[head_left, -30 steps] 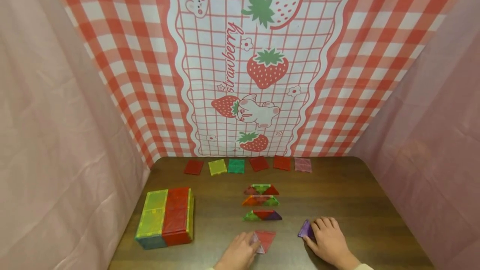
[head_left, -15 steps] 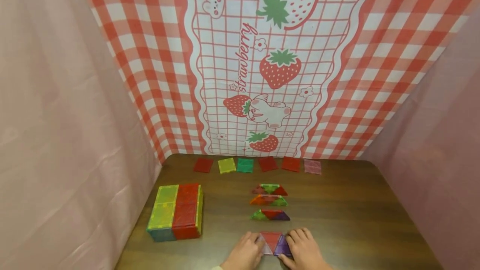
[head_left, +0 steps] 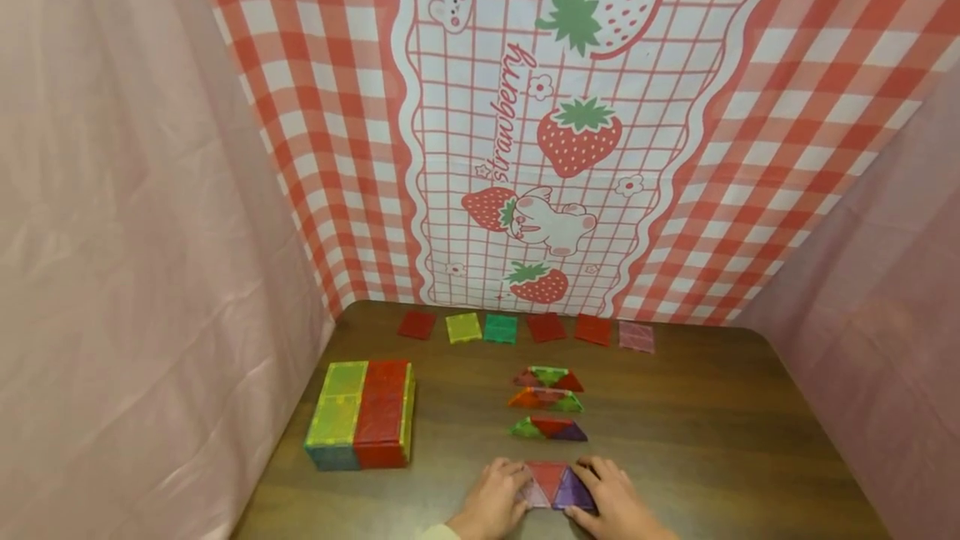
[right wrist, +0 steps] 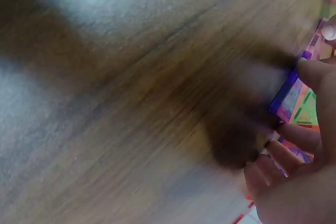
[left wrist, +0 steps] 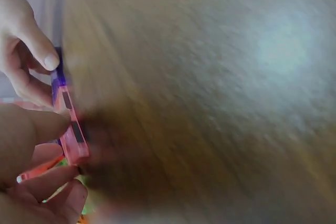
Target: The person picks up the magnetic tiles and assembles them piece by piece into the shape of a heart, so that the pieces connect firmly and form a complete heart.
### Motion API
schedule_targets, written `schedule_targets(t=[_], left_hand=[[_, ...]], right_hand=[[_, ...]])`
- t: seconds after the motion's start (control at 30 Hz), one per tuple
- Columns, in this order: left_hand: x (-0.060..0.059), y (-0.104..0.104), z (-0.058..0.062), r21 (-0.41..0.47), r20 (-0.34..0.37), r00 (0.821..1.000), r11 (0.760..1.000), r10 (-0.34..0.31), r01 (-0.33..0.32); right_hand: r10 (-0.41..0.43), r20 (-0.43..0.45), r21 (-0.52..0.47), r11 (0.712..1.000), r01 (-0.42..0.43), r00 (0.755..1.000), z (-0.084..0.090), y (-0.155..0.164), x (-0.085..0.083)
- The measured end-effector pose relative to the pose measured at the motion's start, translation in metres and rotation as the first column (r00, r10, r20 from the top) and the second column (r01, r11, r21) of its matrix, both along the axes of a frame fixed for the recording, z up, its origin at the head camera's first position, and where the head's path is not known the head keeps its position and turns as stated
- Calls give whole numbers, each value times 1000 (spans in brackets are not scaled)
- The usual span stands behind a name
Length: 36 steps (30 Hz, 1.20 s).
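Left hand (head_left: pixel 492 495): pinching pink tile (head_left: pixel 536 497)
Right hand (head_left: pixel 615 497): pinching purple tile (head_left: pixel 570 493)
Red tile (head_left: pixel 547 477): between pink and purple

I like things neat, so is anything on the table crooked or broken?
Only slightly: at the back, the yellow square and green square sit closer together than the others, so the spacing looks uneven. The held pink-and-purple strip looks straight, and I see nothing broken.

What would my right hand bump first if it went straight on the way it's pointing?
Beyond the purple triangle it holds, your right hand would probably meet the green-red-purple trapezoid, though depth is unclear.
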<state>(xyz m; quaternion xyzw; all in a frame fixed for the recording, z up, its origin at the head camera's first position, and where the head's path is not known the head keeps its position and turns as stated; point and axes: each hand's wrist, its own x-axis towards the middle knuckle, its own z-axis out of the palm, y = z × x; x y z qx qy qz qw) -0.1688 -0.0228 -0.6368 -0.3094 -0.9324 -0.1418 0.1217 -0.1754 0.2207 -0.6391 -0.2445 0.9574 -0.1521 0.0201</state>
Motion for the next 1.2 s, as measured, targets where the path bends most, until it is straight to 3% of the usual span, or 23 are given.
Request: schedule_targets(t=[0.07, 0.13, 0.23, 0.3, 0.33, 0.4, 0.5, 0.6, 0.73, 0.83, 1.0, 1.2], left_hand=[[1, 2, 0, 36, 19, 1000, 999, 14, -14], [2, 4, 1, 97, 89, 995, 994, 37, -45], [3, 8, 1, 221, 253, 966, 969, 52, -110], [4, 10, 1, 300, 325, 944, 941, 54, -157], [3, 11, 1, 332, 323, 945, 929, 52, -164], [0, 11, 0, 387, 259, 965, 910, 46, -147], [-6, 12, 1, 443, 108, 993, 891, 54, -97], [-13, 13, 4, 461, 23, 998, 885, 52, -57], [-21, 15, 8, 456, -19, 999, 890, 39, -26], [-22, 16, 8, 443, -35, 999, 896, 28, -10], [-22, 16, 5, 416, -35, 999, 909, 29, -12], [-22, 12, -3, 358, 17, 997, 931, 69, -71]], right_hand=[[-16, 20, -31, 999, 16, 1000, 0, -1, 0], [-40, 59, -73, 996, 44, 997, 0, -3, 1], [-83, 168, -145, 984, 107, 982, 2, -4, 2], [-86, 253, -220, 965, 144, 964, 2, -4, 2], [-80, 274, -264, 952, 155, 958, 2, -4, 1], [-56, 277, -355, 922, 156, 959, 1, -4, -1], [-22, 153, -461, 883, 91, 988, 1, -4, -6], [-44, -25, -469, 883, 27, 999, 4, -5, -11], [-69, -137, -450, 893, 0, 988, 9, -5, -17], [-75, -129, -423, 906, 13, 989, 12, -3, -18], [-104, -37, -352, 932, 84, 994, 6, 1, -16], [-136, -27, -355, 927, 117, 990, -10, 8, -17]])
